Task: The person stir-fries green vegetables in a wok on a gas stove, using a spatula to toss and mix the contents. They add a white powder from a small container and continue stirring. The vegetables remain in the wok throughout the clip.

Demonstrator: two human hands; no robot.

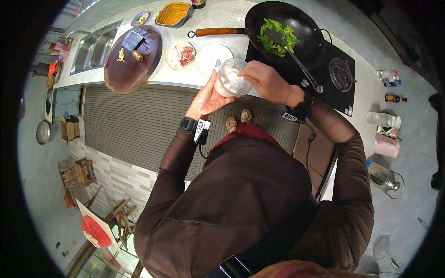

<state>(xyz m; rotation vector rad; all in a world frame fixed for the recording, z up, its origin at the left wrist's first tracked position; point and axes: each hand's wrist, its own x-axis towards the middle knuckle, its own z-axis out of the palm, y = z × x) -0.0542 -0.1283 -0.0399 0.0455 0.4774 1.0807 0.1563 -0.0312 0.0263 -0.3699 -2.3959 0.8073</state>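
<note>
My left hand (207, 102) is wrapped round the side of a clear round jar (222, 68), held above the counter's front edge. White grains (234, 85) fill part of the jar. Over its mouth my right hand (265, 79) is closed in a pinch, and whatever lies between its fingertips is hidden. Just beyond the jar lies a white plate or lid (209, 52). To the right, a black wok (303, 28) on the cooktop holds cut green peppers (271, 46). A utensil with a long metal handle (303, 69) leans out over the wok's near rim.
A plate of cut meat (186, 54) stands left of the jar. Farther left, a round chopping board (134, 76) carries a cleaver (133, 41). A yellow basket (172, 14) and a sink (95, 51) are behind. Bottles (395, 98) and containers (386, 146) line the right side.
</note>
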